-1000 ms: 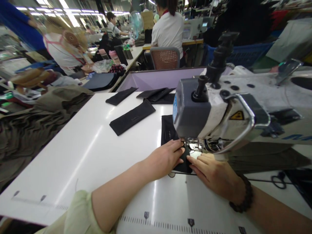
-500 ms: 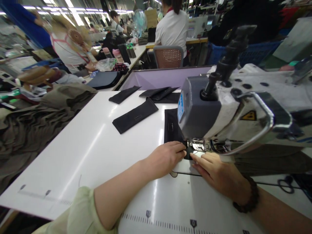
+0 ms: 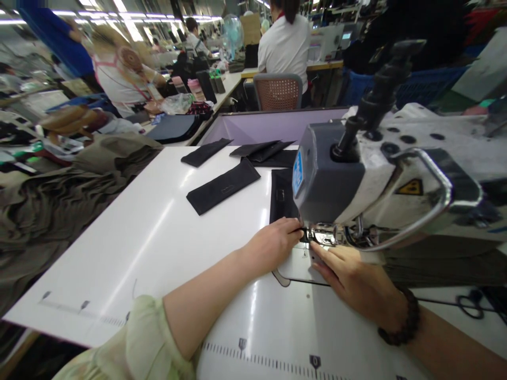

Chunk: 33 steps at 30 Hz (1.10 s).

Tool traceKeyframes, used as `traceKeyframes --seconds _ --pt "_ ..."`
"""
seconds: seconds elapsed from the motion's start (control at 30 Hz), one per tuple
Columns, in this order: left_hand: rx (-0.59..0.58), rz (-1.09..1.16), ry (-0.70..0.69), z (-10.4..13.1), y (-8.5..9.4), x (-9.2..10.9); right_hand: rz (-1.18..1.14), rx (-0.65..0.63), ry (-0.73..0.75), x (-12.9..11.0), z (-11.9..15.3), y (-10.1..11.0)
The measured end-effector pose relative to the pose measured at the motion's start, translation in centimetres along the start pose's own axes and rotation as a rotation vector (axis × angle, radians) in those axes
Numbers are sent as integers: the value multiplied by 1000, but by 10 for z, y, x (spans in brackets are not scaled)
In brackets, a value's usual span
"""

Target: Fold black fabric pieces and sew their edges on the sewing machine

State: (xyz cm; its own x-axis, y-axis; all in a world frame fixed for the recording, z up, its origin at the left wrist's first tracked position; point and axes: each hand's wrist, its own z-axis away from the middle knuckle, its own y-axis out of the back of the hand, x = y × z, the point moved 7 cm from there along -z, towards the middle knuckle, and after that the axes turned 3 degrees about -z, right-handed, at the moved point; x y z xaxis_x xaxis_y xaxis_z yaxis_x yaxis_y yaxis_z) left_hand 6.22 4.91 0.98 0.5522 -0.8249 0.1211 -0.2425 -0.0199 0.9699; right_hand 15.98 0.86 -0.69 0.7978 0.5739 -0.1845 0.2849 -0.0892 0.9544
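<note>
A black fabric piece (image 3: 280, 198) lies partly under the sewing machine (image 3: 328, 174), its far end showing left of the machine head and a small stitched rectangle on it. My left hand (image 3: 277, 240) is closed on the piece's near left edge, fingers together beside the needle area. Just right of that, my right hand (image 3: 344, 269) rests with fingers stretched out, its index fingertip close to the metal presser foot (image 3: 322, 236) and the near edge of the fabric. The machine head hides the rest of the piece.
Several black fabric pieces (image 3: 224, 187) lie on the white table (image 3: 158, 253) further left and back. Piled olive-brown cloth (image 3: 79, 206) borders the left side. Scissors (image 3: 469, 305) lie at the right. A co-worker (image 3: 284, 50) sits beyond the purple panel (image 3: 253, 126).
The black piece has moved away from me under the presser foot, baring more of the metal plate. My left hand has followed slightly forward; the right has barely moved. The view has shifted a little.
</note>
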Motion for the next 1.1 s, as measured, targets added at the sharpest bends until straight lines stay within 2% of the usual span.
traceKeyframes --seconds 0.4,0.63,1.1 --pt "-4 -34 3 -1 -4 -3 4 26 13 -2 0 2" --pt "37 -35 -14 -2 -1 -3 2 -2 0 -1 0 1" --pt "-46 -73 -10 5 -4 5 3 10 11 -1 -1 4"
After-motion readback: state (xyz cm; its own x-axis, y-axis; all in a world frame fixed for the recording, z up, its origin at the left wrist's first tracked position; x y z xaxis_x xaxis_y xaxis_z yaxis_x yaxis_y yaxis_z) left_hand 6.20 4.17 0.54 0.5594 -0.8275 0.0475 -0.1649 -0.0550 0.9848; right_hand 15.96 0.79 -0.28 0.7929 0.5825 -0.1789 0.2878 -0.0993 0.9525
